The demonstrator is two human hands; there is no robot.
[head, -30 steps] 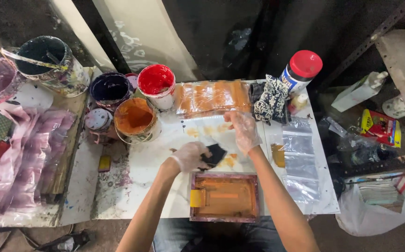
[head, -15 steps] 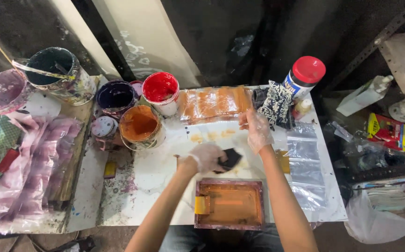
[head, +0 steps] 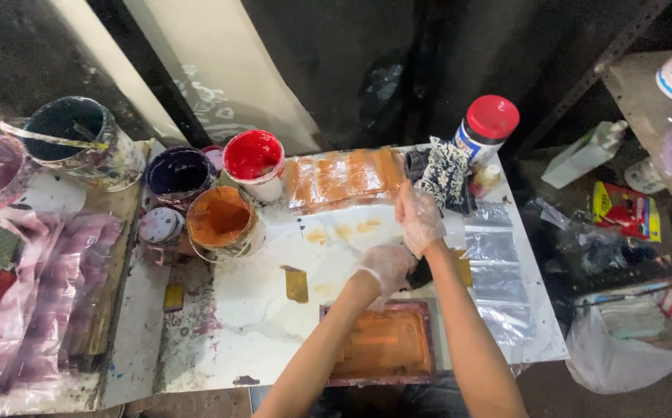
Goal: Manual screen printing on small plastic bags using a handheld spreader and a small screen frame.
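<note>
Nearest the body, one orange-stained wooden printing frame (head: 382, 344) lies on the white stained table (head: 250, 310). Above it, the gloved left hand (head: 384, 267) closes on a small black pad (head: 421, 272), seemingly mid-wipe; the gloved right hand (head: 419, 218) rests open, holding nothing. Beyond stand three open paint tubs: orange (head: 221, 219), red (head: 254, 159), purple (head: 178, 172).

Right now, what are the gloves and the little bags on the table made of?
The gloves look like thin clear plastic: wrinkly, and skin shows through. The bags on the table seem clear glossy plastic too, since light glints off them and the white top shows beneath. The orange tub looks like plastic or metal, but paint hides it.
</note>
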